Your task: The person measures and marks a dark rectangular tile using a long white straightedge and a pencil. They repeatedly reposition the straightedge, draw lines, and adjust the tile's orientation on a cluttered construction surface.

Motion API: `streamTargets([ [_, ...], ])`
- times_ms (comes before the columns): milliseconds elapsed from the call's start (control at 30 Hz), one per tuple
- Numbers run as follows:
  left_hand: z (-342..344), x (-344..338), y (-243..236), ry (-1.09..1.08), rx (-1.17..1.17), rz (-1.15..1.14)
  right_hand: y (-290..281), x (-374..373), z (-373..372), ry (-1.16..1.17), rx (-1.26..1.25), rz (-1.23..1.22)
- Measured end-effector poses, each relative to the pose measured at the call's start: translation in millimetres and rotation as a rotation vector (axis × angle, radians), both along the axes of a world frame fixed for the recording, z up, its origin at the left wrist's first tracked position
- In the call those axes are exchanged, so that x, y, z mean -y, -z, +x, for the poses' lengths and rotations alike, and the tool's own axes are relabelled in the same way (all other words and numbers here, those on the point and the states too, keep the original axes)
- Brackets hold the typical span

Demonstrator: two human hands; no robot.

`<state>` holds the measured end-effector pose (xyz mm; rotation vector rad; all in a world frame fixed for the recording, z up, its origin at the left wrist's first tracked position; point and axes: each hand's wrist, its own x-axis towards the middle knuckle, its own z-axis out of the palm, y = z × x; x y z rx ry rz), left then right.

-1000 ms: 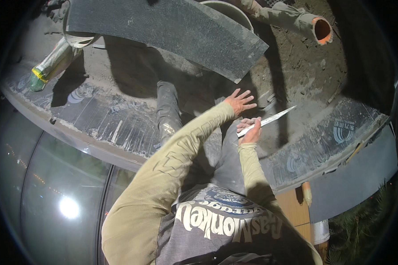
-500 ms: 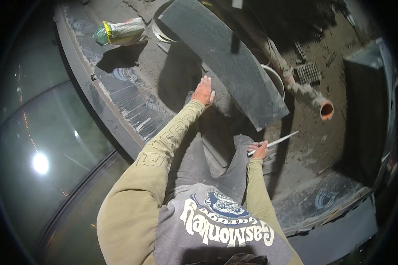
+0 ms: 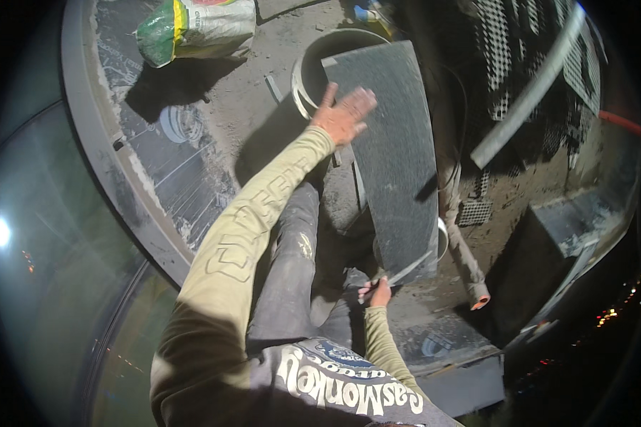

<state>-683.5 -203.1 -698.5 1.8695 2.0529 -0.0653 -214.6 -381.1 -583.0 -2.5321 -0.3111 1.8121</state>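
Note:
A long dark grey slab [image 3: 395, 149] lies across two buckets. Its far end rests over a large pale bucket [image 3: 300, 89], and a second white bucket [image 3: 443, 240] shows partly under the near end. My left hand [image 3: 345, 115] is at the slab's far left edge, fingers spread and holding nothing; whether it touches the surface I cannot tell. Close to the slab's near end, my right hand [image 3: 377, 292] is closed around a thin, pale, pointed stick [image 3: 411, 267]. That stick's tip reaches over the slab's near corner.
At the far left stands a white, green and yellow sack [image 3: 210, 32]. An orange-ended pipe [image 3: 470, 277] lies right of the slab. Beyond it are a grey tube [image 3: 527, 96] and black perforated sheets [image 3: 498, 57]. A raised ledge [image 3: 132, 185] and glass panels border the left side.
My left hand has moved from beside the slab to its far left edge, fingers now spread. My right hand still holds the stick, which now overlaps the slab's near end. The view has shifted.

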Motion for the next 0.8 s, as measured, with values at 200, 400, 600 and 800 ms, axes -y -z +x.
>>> streamTargets([
  [200,-99.8,38.6,-0.3,-0.768,0.076,0.087,-18.9,-54.9,-158.2,-0.155,-0.027,0.008],
  [400,-72.0,142.7,38.0,-1.004,0.363,-0.075,-1.8,-61.1,-164.7,-0.881,0.048,0.004],
  [600,-56.9,181.4,54.6,-1.063,0.324,-0.225,0.9,-103.9,-207.5,-0.951,0.117,-0.028],
  [800,-89.1,138.6,27.5,-1.074,0.474,-0.039,24.7,-84.3,-172.7,-0.205,0.126,-0.048],
])
